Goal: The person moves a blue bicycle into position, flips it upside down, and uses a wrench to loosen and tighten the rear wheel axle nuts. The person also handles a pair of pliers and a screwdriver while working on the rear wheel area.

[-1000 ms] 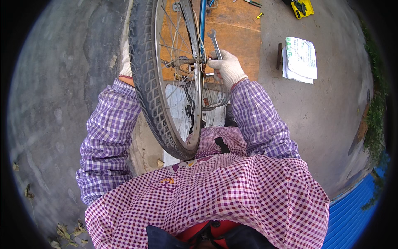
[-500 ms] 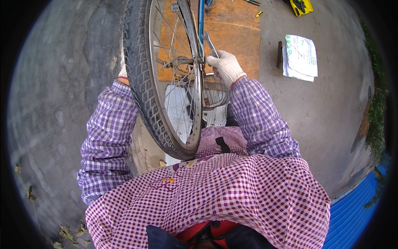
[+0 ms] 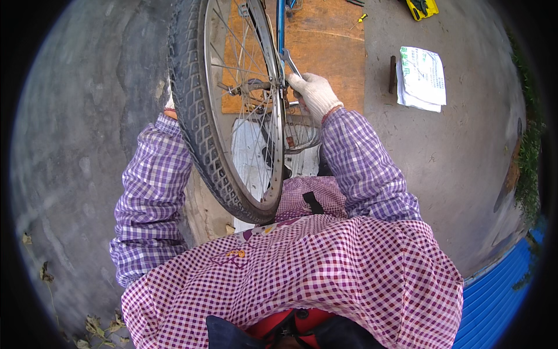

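A bicycle wheel [image 3: 200,125] with a black treaded tyre and steel spokes stands upright in front of me, its hub [image 3: 247,88] near the blue frame tube [image 3: 281,26]. My right hand [image 3: 314,93], in a white glove, grips a metal wrench [image 3: 289,61] set at the axle beside the frame. My left hand [image 3: 169,103] is almost wholly hidden behind the tyre; only a bit of white glove shows at the sleeve's end, so its grip cannot be seen. A chainring [image 3: 302,131] sits below my right hand.
A wooden board [image 3: 325,55] lies on the concrete under the bike. A folded white printed sheet [image 3: 422,78] and a dark bar [image 3: 392,74] rest to the right, a yellow tool [image 3: 423,8] at the top. Blue corrugated sheet [image 3: 494,296] at the lower right.
My right hand and the wrench have turned slightly at the axle; the wheel has shifted a little left in view. My left arm stays behind the tyre.
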Demonstrator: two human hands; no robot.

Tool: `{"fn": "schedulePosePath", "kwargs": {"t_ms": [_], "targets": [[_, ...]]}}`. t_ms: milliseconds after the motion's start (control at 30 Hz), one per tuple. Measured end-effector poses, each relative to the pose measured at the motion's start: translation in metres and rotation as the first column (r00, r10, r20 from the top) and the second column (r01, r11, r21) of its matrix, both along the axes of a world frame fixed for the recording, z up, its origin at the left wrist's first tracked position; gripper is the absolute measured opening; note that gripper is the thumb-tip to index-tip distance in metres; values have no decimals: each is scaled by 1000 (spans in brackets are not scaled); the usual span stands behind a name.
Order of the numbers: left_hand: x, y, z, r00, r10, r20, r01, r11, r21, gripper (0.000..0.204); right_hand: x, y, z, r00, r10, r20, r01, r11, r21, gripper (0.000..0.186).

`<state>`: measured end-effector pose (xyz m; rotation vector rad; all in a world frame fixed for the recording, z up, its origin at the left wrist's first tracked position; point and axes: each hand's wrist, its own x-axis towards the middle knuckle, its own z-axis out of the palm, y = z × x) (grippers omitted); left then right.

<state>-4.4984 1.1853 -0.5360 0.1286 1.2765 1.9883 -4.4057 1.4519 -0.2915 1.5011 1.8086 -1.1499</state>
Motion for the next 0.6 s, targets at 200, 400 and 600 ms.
{"fn": "schedulePosePath", "kwargs": {"t_ms": [200, 400, 600], "targets": [[-2, 0, -1, 998, -22, -50, 20, 999, -34, 36, 0, -5, 3, 993, 35, -110, -33, 999, 22, 22], [-2, -9, -4, 994, -49, -98, 42, 997, -70, 36, 1, -3, -6, 992, -18, -127, 17, 1000, -4, 25], [-3, -8, -8, 986, -81, -143, 66, 992, -108, 36, 1, -1, -9, 999, 45, -23, -44, 999, 31, 28]]}}
